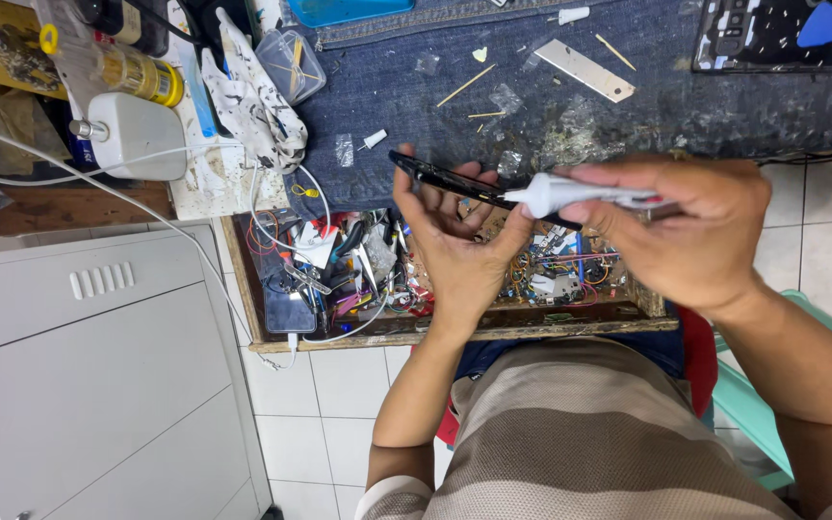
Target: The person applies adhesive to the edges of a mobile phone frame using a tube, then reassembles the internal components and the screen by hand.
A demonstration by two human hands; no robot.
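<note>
My left hand [455,246] holds a thin black phone [445,180] edge-on above an open wooden drawer, fingers curled under it. My right hand [690,231] grips a white glue tube [570,193] with a pointed nozzle. The nozzle tip touches or nearly touches the phone's edge near its middle. Both hands hover just in front of the blue denim-covered workbench [628,106].
The open drawer [339,289] holds tangled wires, small tools and parts. On the bench lie a metal blade [585,69], wooden sticks, a stained cloth [252,96], a yellow can [142,75], a white charger block [137,133] and another dark phone [782,34]. A white cabinet [89,385] stands left.
</note>
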